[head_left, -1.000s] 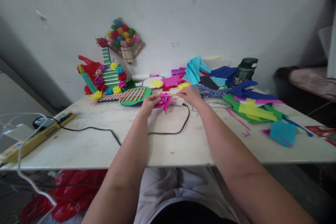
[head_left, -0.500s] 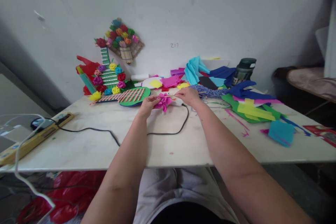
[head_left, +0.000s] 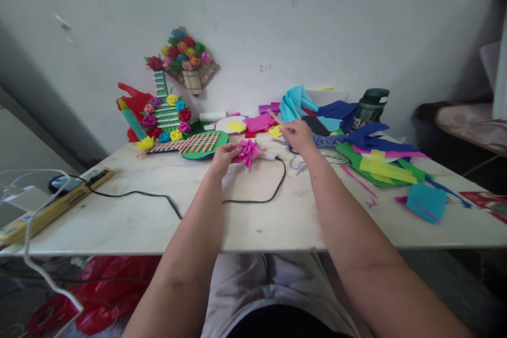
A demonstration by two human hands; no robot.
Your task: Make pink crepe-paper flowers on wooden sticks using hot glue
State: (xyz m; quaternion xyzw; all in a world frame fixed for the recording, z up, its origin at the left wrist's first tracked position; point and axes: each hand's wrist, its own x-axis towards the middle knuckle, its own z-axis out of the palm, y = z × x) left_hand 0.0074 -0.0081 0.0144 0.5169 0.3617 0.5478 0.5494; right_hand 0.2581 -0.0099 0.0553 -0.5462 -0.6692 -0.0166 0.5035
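My left hand (head_left: 226, 157) is closed on a bright pink crepe-paper flower (head_left: 249, 152), held just above the table. In my right hand (head_left: 298, 134) a thin, pale wooden stick (head_left: 274, 116) is pinched, its free end pointing up and left, apart from the flower. Behind the flower lies a white tool (head_left: 269, 155) with a black cord, partly hidden; it looks like a glue gun. To the left rests a green guitar-shaped board (head_left: 204, 145) covered with small wooden sticks. Scissors (head_left: 279, 142) lie partly under my right hand.
A yellow power strip (head_left: 59, 206) sits at the table's left edge, its black cord crossing the tabletop (head_left: 277, 227). Crepe-paper sheets (head_left: 380, 166), purple-blue yarn (head_left: 328, 140) and a dark bottle (head_left: 370, 108) occupy the right. A paper-flower decoration (head_left: 168, 113) leans at the back left.
My right hand has moved up and to the right, taking the stick away from the flower. The stick now tilts upward. My left hand stays in place with the flower.
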